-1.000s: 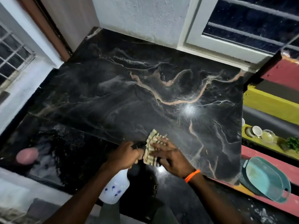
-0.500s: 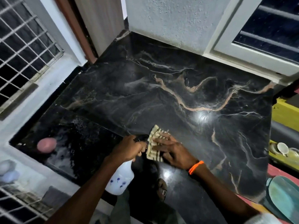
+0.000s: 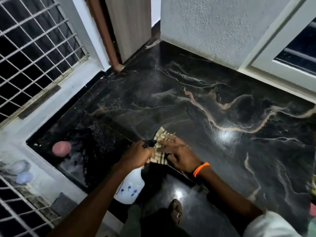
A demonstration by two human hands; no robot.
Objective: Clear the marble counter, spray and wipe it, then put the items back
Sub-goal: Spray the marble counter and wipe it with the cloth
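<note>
Where counter ends: cloth, both hands.

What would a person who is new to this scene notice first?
At the counter's near edge, the right hand presses a striped cloth flat, while the left hand grips a white spray bottle beside it. Beyond them, pale veins cross the black marble counter. A pink round object lies far left.
</note>
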